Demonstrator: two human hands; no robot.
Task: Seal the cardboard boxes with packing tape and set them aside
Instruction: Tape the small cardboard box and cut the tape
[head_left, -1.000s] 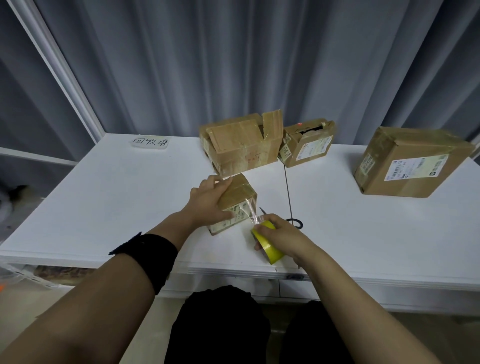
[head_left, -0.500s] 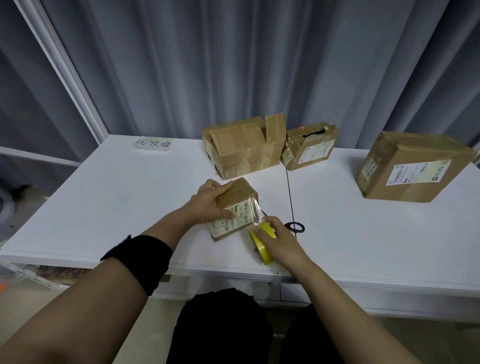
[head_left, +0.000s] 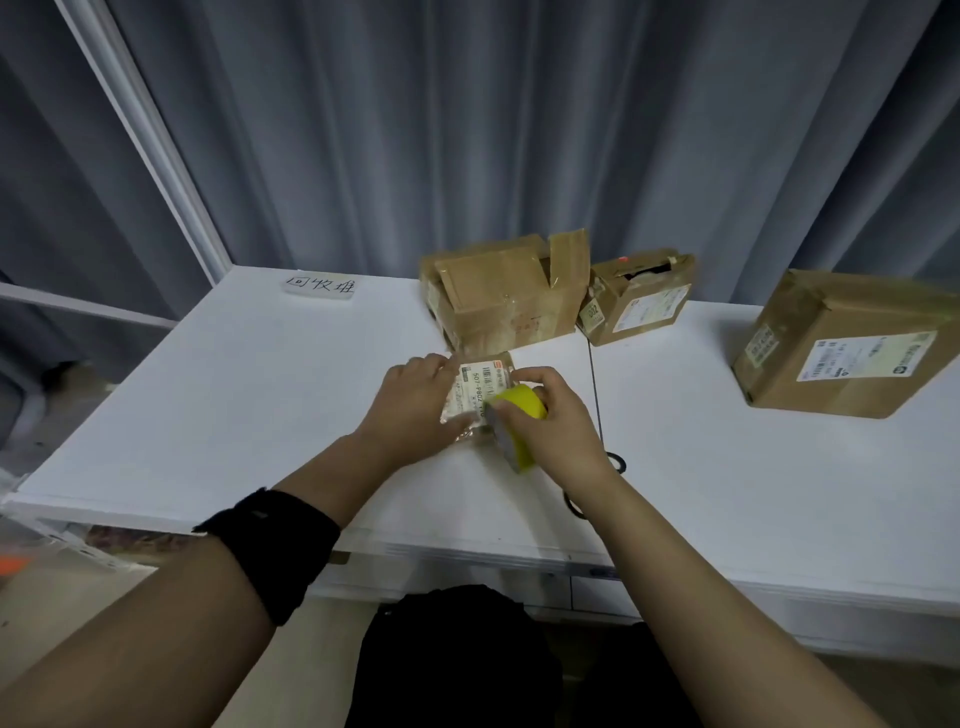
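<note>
Small cardboard box (head_left: 480, 387): label up, mid-table on white table (head_left: 260, 395), between both hands. Left hand (head_left: 415, 400): grips box's left side. Right hand (head_left: 556, 421): fingers curled round yellow tape roll (head_left: 519, 410), held against box's right side. Behind: open-flapped box (head_left: 498, 296), second box (head_left: 639, 301). Far right: large box (head_left: 852, 343).
</note>
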